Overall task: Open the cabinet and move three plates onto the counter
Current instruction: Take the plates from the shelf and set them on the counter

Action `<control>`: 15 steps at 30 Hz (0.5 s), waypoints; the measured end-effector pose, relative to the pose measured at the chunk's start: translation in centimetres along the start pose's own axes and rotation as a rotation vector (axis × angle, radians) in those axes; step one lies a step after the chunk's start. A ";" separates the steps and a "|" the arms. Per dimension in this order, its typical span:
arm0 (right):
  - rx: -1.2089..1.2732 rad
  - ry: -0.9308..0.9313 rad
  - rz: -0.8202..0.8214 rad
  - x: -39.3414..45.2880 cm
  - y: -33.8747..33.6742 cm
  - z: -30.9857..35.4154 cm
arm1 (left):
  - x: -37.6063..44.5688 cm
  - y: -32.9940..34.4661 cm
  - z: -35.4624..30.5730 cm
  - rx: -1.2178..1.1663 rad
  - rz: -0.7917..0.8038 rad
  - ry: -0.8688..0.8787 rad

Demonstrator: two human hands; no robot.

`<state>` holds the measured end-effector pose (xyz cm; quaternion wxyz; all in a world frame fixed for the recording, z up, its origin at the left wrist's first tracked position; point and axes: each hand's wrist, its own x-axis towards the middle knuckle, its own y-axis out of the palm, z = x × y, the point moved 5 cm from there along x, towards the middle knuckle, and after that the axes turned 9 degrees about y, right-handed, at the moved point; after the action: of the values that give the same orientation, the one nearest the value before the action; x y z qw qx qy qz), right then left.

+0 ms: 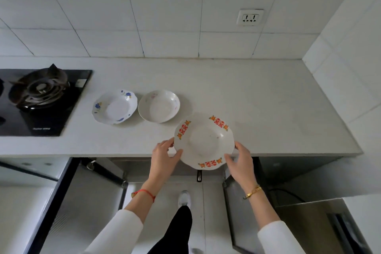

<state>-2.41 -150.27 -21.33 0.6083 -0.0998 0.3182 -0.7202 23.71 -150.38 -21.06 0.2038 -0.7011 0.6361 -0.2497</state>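
White surface, two plates down; hands clamped on red-patterned plate, opposite rims, keeping level for landing.

There are three plates: one with blue flowers, one with pale pink marks, one with red and orange marks. Two hands show, the left hand and the right hand. One stove burner. One wall socket. Two open cabinet doors.

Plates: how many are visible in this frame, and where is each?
3. The blue-flowered plate and the pale plate sit on the counter; the red-patterned plate is held by both hands at the counter's front edge.
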 end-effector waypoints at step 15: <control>-0.037 0.012 -0.019 13.9 1.7 5.2 | 15.1 2.5 1.6 0.017 0.124 0.024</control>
<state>-1.63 -165.20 -21.67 0.5977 -0.1098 0.3341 -0.7205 23.68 -165.67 -22.48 0.2171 -0.6557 0.6785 -0.2501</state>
